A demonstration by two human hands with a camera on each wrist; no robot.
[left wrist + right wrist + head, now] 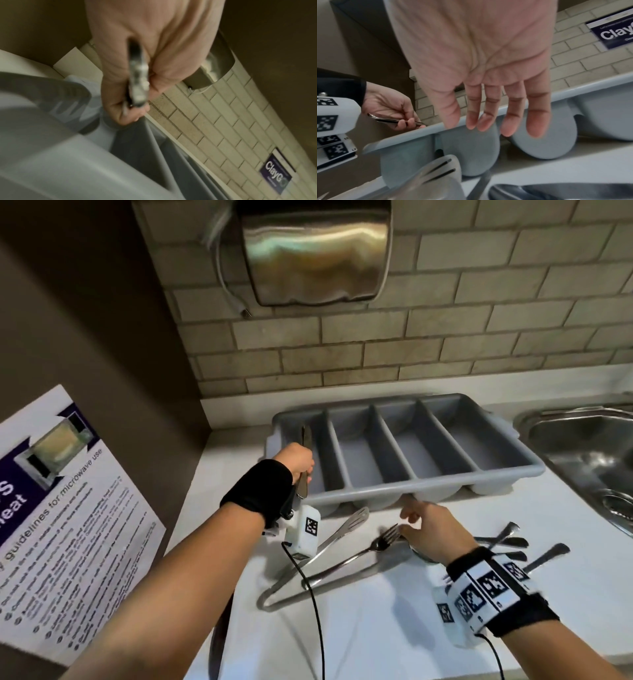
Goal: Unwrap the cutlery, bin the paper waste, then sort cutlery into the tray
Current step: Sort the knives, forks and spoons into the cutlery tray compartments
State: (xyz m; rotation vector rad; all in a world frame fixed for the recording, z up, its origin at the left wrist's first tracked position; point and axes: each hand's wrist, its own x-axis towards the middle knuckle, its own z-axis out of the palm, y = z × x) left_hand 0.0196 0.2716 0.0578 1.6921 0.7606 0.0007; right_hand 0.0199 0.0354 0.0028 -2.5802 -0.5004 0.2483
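1. The left hand (297,457) has its grip curled round a knife (304,463) over the grey plastic tray's (411,486) leftmost slot; the blade blurs in the wrist view.
2. The right hand (432,529), fingers loose and spread, hides part of the steel cutlery pile (510,541) on the white worktop (376,628).
3. A fork (373,546) lies across slotted tongs (325,549).

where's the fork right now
In the head view the fork lies on the white counter in front of the grey tray, across the tongs, its tines by the fingers of the open right hand.
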